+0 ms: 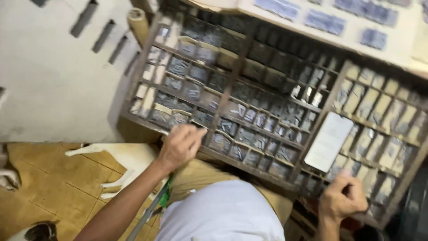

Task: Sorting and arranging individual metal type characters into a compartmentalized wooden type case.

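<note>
Left hand [180, 145]: fingers bunched and curled down at the near rail of a wooden compartment tray [232, 87]; whether a piece is pinched there cannot be told, the view is blurred. Fingertips sit over the front-row compartments of small grey metal pieces [249, 134].

Right hand [341, 198]: closed loosely against the tray's near right edge, apparently steadying it; nothing seen in its grip.

Phone [329, 141]: pale, screen up, lying tilted across the dividers just above the right hand.

Floor [49, 187]: tan tiles below the tray, with a white dog [127, 163] lying just beside the person's leg.

Risks, as judged: the tray stands sloped, so a nudge could slide the phone off its dividers. A small piece fumbled at the rail would likely drop to the floor near the dog. Adjoining compartments are narrow; a piece could land in the wrong one.
</note>
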